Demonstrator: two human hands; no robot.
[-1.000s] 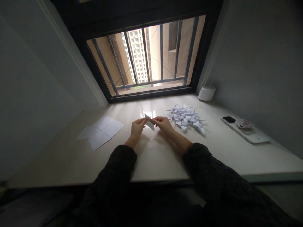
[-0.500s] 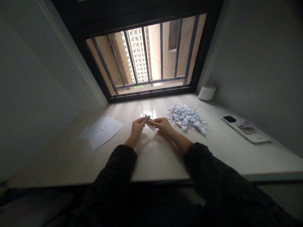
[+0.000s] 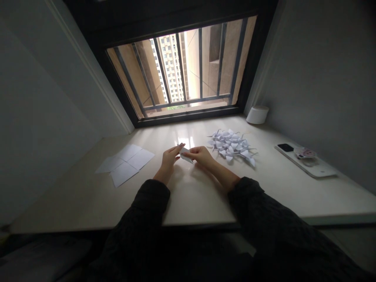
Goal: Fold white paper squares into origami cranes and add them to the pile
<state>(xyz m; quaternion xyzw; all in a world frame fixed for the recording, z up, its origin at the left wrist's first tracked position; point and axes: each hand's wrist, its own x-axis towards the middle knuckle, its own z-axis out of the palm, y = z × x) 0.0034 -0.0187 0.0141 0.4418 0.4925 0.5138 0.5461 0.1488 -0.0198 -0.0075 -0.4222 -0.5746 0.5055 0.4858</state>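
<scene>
A small folded piece of white paper [image 3: 187, 154] is held just above the windowsill top, between my two hands. My right hand [image 3: 202, 155] pinches its right side between thumb and fingers. At the paper's left end is my left hand [image 3: 170, 157], its thumb and index finger spread apart, the fingertips at the paper's upper left edge. To the right of my hands lies a heap of folded white paper cranes [image 3: 230, 145]. Flat white paper squares [image 3: 125, 162] rest on the left.
A pale, glossy sill [image 3: 194, 199] spans the view beneath a barred window [image 3: 182, 70]. Toward the right wall lies a white phone [image 3: 307, 160] with a round grip on its back. A white round container [image 3: 257, 115] stands in the back right corner.
My left thumb and index finger have parted from their pinch on the folded paper. The paper has turned a little flatter, while my right hand keeps its hold.
</scene>
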